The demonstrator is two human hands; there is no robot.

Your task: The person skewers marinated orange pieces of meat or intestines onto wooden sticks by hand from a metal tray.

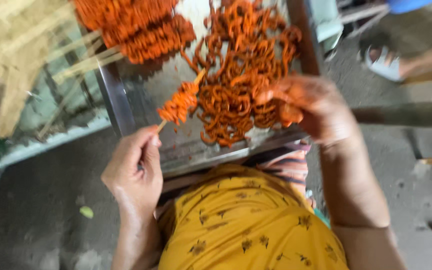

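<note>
I see the left hand (135,167) curled shut, thumb and fingers pinching the lower end of a thin pale wooden skewer (162,126). The skewer slants up to the right and carries a short run of orange-red marinated curled strips threaded on the stick (179,106); its bare tip pokes out above them. The right hand (312,107) is smeared orange, fingers pressed together on a few strips at the right edge of the loose heap of orange-red curled strips (243,65); blur hides the exact grip. That heap lies on a flat grey metal tray (176,150), straight in front of me. Top left of the tray sits a pile of finished orange skewers (136,25), their sticks jutting out left. Mustard-yellow patterned clothing (248,225) fills the bottom. A sandalled foot of another person (383,62) shows top right on the concrete floor (36,220).
</note>
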